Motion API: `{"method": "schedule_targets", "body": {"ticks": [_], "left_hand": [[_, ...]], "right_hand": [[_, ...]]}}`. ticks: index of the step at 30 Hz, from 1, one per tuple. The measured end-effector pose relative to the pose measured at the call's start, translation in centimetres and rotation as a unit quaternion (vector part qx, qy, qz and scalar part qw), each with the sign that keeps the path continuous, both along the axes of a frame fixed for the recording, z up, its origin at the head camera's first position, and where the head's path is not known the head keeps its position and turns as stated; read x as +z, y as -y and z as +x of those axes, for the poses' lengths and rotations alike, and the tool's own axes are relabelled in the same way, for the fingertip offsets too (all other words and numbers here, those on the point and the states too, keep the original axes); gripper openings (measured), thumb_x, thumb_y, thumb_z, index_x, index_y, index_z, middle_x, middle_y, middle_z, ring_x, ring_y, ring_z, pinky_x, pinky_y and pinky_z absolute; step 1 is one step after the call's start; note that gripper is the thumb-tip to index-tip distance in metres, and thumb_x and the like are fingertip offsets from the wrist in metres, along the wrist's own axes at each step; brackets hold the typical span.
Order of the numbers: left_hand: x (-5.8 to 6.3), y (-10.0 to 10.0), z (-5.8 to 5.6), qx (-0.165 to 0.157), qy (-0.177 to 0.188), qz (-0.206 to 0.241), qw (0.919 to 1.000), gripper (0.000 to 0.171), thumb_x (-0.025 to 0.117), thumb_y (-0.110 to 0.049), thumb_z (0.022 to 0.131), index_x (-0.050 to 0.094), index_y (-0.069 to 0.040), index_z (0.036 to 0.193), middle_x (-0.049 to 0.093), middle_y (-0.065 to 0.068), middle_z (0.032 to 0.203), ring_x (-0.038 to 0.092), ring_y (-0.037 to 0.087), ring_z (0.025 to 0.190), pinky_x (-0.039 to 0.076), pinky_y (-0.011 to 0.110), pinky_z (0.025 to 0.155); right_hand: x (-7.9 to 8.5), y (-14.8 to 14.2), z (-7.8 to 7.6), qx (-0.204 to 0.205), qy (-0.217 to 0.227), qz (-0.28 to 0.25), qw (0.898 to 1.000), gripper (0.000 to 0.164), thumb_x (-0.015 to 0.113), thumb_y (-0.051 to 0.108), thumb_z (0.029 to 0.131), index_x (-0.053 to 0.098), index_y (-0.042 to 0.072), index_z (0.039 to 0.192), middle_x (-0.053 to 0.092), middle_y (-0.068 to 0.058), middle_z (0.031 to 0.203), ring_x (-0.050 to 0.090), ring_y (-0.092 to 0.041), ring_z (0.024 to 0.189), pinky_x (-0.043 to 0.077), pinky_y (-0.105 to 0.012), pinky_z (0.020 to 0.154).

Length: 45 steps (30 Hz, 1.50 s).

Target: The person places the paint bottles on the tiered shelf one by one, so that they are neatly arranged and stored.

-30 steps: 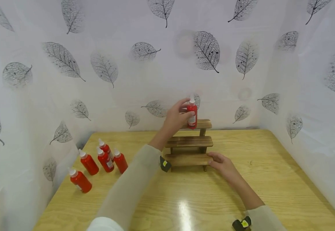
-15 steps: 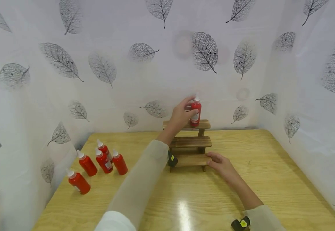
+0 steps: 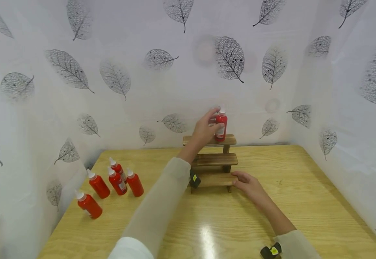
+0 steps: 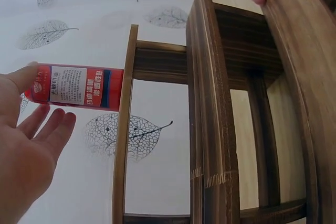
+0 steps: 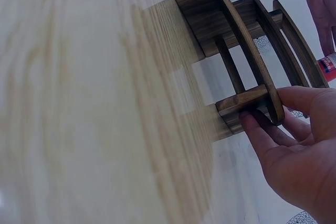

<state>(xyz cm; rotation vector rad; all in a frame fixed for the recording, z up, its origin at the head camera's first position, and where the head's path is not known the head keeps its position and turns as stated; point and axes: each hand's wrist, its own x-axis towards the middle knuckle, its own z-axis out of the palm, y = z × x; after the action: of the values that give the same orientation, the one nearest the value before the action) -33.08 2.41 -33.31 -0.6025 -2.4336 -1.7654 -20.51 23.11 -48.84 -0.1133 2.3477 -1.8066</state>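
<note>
A three-step wooden display stand stands at the back of the table. On its top step a red stamp-ink bottle with a white cap is upright, its base against the board. My left hand holds this bottle from the left, thumb across the label side and a finger up by the cap. The left wrist view shows the bottle's printed label, with several fingertips right at its edge. My right hand grips the right end of the lowest step, thumb and fingers around the board in the right wrist view.
Several more red bottles with pointed white caps stand in a loose group on the left of the wooden table. Leaf-patterned white sheeting closes off the back and both sides.
My left hand has moved slightly right with the bottle and lowered it onto the top step; its finger now lies higher by the cap. The right hand stays on the lowest step.
</note>
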Motion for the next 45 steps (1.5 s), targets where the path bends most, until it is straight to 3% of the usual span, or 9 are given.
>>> {"method": "schedule_targets", "body": {"ticks": [5, 10, 15, 21, 27, 40, 45], "left_hand": [[0.3, 1.2, 0.6, 0.018, -0.026, -0.011, 0.9994, 0.060, 0.069, -0.025, 0.097, 0.045, -0.027, 0.152, 0.055, 0.008, 0.148, 0.057, 0.031, 0.130, 0.053, 0.046, 0.103], [0.6, 3.5, 1.8, 0.042, -0.049, 0.008, 0.9979, 0.058, 0.069, -0.026, 0.097, 0.047, -0.027, 0.150, 0.058, 0.006, 0.143, 0.058, 0.025, 0.127, 0.051, 0.038, 0.106], [0.5, 5.9, 3.5, 0.047, -0.055, 0.036, 0.9967, 0.057, 0.071, -0.027, 0.095, 0.049, -0.025, 0.148, 0.060, 0.004, 0.139, 0.059, 0.022, 0.123, 0.051, 0.036, 0.105], [0.4, 8.1, 5.9, 0.055, -0.061, 0.037, 0.9959, 0.056, 0.071, -0.028, 0.095, 0.050, -0.027, 0.147, 0.061, 0.000, 0.136, 0.061, 0.021, 0.119, 0.053, 0.036, 0.102], [0.2, 11.2, 8.0, 0.065, -0.088, 0.058, 0.9923, 0.055, 0.073, -0.024, 0.094, 0.053, -0.019, 0.145, 0.063, 0.004, 0.133, 0.061, 0.021, 0.116, 0.052, 0.036, 0.103], [-2.1, 16.9, 11.9, 0.113, -0.079, 0.025, 0.9902, 0.051, 0.072, -0.025, 0.095, 0.055, -0.019, 0.143, 0.061, 0.004, 0.136, 0.059, 0.020, 0.119, 0.051, 0.045, 0.105], [-3.4, 19.0, 13.8, 0.136, -0.068, 0.013, 0.9883, 0.051, 0.071, -0.028, 0.096, 0.054, -0.025, 0.144, 0.061, -0.001, 0.136, 0.058, 0.015, 0.118, 0.050, 0.043, 0.106]], "right_hand": [[0.1, 0.0, 0.0, 0.002, 0.000, -0.001, 1.000, 0.058, 0.066, 0.032, 0.098, 0.048, 0.006, 0.147, 0.041, -0.021, 0.157, 0.035, -0.041, 0.146, 0.034, -0.057, 0.118], [0.1, 0.1, -0.1, 0.001, 0.005, -0.001, 1.000, 0.059, 0.066, 0.033, 0.098, 0.047, 0.007, 0.147, 0.041, -0.021, 0.157, 0.035, -0.041, 0.147, 0.035, -0.057, 0.117], [0.0, 0.2, -0.1, -0.004, 0.011, 0.002, 1.000, 0.059, 0.067, 0.034, 0.098, 0.048, 0.008, 0.147, 0.041, -0.019, 0.157, 0.035, -0.039, 0.147, 0.035, -0.056, 0.118], [0.2, 0.0, -0.1, -0.007, 0.010, 0.003, 1.000, 0.061, 0.067, 0.034, 0.097, 0.047, 0.007, 0.148, 0.039, -0.021, 0.158, 0.032, -0.041, 0.148, 0.033, -0.058, 0.118], [0.2, 0.1, 0.0, -0.005, 0.013, 0.005, 1.000, 0.061, 0.067, 0.035, 0.097, 0.047, 0.008, 0.148, 0.039, -0.020, 0.158, 0.031, -0.041, 0.149, 0.033, -0.058, 0.118], [0.2, 0.0, 0.0, 0.002, 0.002, 0.010, 1.000, 0.060, 0.066, 0.034, 0.098, 0.046, 0.007, 0.148, 0.039, -0.020, 0.158, 0.030, -0.041, 0.149, 0.031, -0.058, 0.119], [0.6, 0.2, 0.2, 0.001, 0.015, 0.002, 1.000, 0.059, 0.066, 0.034, 0.098, 0.046, 0.010, 0.149, 0.036, -0.020, 0.160, 0.024, -0.042, 0.151, 0.029, -0.060, 0.120]]}}
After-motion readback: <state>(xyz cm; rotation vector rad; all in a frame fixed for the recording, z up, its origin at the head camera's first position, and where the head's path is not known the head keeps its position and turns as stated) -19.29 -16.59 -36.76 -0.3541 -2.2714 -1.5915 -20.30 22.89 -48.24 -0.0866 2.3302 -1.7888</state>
